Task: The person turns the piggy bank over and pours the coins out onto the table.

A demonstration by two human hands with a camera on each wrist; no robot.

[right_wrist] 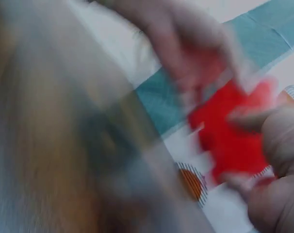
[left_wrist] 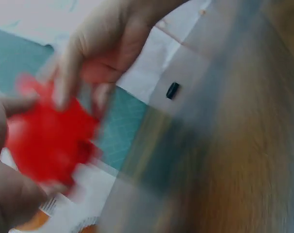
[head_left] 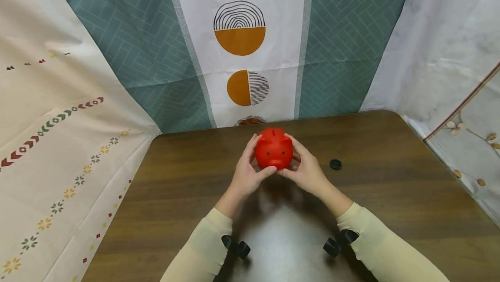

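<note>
A red piggy bank [head_left: 274, 149] with a slot on top and two dark eyes faces me in the head view. My left hand [head_left: 247, 174] grips its left side, thumb under the snout. From the other side my right hand [head_left: 307, 170] holds it, the thumb also low at the front. In both wrist views the red piggy bank [left_wrist: 52, 131] is blurred between the two hands, over the tabletop. Right of the hands lies a small black oval piece [head_left: 335, 164], seen again as a dark piece [left_wrist: 172, 91] in the left wrist view.
The brown wooden table [head_left: 175, 212] has rounded far corners. A patterned green and white cloth [head_left: 336, 56] hangs behind it, with pale printed cloths [head_left: 66, 143] at the left and right. Black wrist devices [head_left: 243, 250] sit at both sleeves.
</note>
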